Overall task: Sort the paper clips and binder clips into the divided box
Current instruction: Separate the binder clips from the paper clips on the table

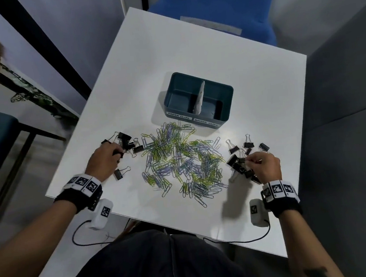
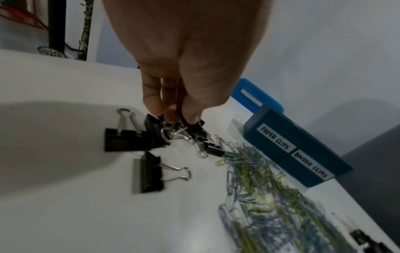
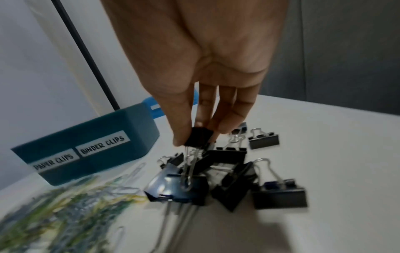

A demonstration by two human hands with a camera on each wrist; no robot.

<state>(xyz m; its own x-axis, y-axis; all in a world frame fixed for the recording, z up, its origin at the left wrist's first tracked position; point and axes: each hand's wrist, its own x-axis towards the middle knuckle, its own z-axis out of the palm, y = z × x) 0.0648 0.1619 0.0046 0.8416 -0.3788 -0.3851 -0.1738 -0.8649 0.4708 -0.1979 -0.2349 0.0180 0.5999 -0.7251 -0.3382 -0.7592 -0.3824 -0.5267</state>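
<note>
A teal divided box (image 1: pixel 226 103) (image 2: pixel 303 154) (image 3: pixel 90 150), labelled PAPER CLIPS and BINDER CLIPS, stands at the table's middle with both compartments bare. In front of it lies a wide heap of green and blue paper clips (image 1: pixel 179 161) (image 2: pixel 270 196). Black binder clips lie in two groups, left (image 1: pixel 125 141) and right (image 1: pixel 241 155). My left hand (image 1: pixel 112 153) (image 2: pixel 175 118) pinches binder clips from the left group. My right hand (image 1: pixel 252 160) (image 3: pixel 194 137) pinches a small black binder clip (image 3: pixel 200 137) above the right pile (image 3: pixel 227 179).
The white table (image 1: pixel 169 57) has bare surface behind and beside the box. A blue chair (image 1: pixel 220 5) stands at the far edge. A lone binder clip (image 1: pixel 120 172) (image 2: pixel 151 172) lies near my left wrist. Cables hang off the near edge.
</note>
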